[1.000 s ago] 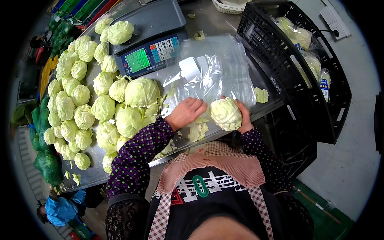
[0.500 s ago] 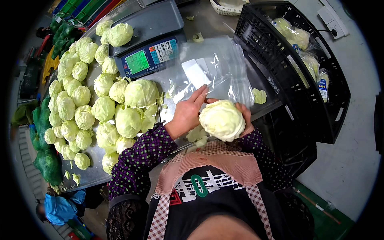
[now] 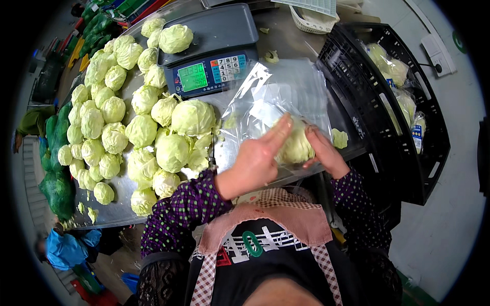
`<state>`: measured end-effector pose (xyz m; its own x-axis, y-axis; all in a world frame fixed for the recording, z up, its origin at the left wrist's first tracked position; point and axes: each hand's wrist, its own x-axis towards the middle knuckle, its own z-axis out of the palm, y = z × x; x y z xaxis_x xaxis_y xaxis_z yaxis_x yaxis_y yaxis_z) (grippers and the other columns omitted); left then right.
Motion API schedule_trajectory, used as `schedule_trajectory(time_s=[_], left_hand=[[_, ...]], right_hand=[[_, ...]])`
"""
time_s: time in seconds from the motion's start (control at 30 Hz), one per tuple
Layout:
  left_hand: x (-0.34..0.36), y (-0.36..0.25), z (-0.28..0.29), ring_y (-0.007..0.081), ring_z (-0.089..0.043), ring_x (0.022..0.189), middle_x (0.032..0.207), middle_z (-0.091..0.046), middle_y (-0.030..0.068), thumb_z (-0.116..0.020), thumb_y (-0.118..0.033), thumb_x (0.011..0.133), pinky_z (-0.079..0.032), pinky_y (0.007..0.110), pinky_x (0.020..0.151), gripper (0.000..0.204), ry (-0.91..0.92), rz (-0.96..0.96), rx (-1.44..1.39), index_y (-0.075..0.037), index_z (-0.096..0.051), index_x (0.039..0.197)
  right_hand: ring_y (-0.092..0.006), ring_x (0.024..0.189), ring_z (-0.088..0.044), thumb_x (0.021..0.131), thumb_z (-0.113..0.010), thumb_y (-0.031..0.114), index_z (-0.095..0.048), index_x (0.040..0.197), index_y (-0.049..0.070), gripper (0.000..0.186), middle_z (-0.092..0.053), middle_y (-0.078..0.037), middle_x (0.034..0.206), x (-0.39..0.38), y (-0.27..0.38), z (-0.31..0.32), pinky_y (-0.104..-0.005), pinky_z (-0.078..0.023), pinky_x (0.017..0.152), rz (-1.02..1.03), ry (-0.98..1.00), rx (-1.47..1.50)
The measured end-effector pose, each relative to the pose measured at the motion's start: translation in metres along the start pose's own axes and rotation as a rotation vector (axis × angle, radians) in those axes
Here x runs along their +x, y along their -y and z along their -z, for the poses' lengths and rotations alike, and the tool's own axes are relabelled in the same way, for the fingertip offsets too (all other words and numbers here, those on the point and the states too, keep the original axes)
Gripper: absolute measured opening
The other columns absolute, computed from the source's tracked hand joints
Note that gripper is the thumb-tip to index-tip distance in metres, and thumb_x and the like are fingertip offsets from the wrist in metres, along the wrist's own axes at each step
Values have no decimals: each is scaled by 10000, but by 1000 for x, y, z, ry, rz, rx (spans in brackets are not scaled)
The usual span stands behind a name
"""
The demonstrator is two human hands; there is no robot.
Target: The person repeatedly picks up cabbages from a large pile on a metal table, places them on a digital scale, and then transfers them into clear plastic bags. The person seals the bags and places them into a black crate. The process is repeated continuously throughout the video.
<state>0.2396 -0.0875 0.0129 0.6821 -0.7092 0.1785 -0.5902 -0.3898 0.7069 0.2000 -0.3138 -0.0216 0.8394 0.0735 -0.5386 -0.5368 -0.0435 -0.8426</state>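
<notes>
A pale green cabbage [image 3: 297,149] lies between my hands at the table's near edge, partly within a clear plastic bag [image 3: 266,109]. My left hand [image 3: 258,159] reaches over the cabbage's left side, fingers held together on the bag film and slightly blurred. On the other side, my right hand [image 3: 326,152] cups the cabbage with its fingers against it. The lower part of the cabbage and the bag's mouth are partly hidden by my hands. Under and behind them is a stack of flat clear bags [image 3: 311,86].
Many cabbages [image 3: 140,130] cover the steel table on the left. A digital scale [image 3: 206,38] stands behind, one cabbage [image 3: 175,39] on its tray's left edge. At right, a black crate [image 3: 352,66] holds bagged cabbages [image 3: 406,104]. A white basket [image 3: 312,23] sits at the back.
The cabbage went from my right hand above the table edge forward into the bag film. My left hand moved right onto it, and the film has lifted. The view has shifted slightly.
</notes>
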Motion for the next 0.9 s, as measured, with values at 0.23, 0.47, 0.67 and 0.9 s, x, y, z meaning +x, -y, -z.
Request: schedule_trajectory(time_s=[0.23, 0.47, 0.67, 0.9], left_hand=[[19, -14, 38, 370, -659, 909, 1492, -348, 221, -549, 67, 611, -548, 362, 714, 837, -94, 54, -188, 27, -367, 1428], [21, -13, 69, 55, -382, 518, 555, -384, -30, -620, 53, 664, -366, 234, 502, 953, -62, 316, -608, -185, -289, 1526], [-4, -6, 50, 88, -435, 562, 644, -459, 6, -585, 55, 658, -416, 247, 545, 976, -127, 333, -655, -153, -227, 1542], [-20, -1, 60, 272, -576, 870, 1230, -425, 185, -526, 79, 630, -482, 321, 719, 960, -198, 383, -686, -75, -215, 1526]], right_hand=[[-192, 715, -682, 909, -608, 460, -68, 1517, 14, 928, -564, -260, 1251, -26, 60, 1, -279, -511, 495, 276, -146, -711], [-115, 498, -608, 862, -700, 238, -412, 1412, -10, 669, -698, -112, 779, -16, 158, 3, -267, -495, 489, 70, 320, -761], [-264, 946, -662, 784, -743, 423, -468, 1352, 23, 747, -660, -203, 1072, 169, 236, -108, -364, -535, 799, 769, 14, -814], [-408, 1243, -463, 580, -824, 577, -342, 1461, 227, 1064, -412, -199, 1385, 329, 255, -250, -512, -446, 974, 783, -125, -1416]])
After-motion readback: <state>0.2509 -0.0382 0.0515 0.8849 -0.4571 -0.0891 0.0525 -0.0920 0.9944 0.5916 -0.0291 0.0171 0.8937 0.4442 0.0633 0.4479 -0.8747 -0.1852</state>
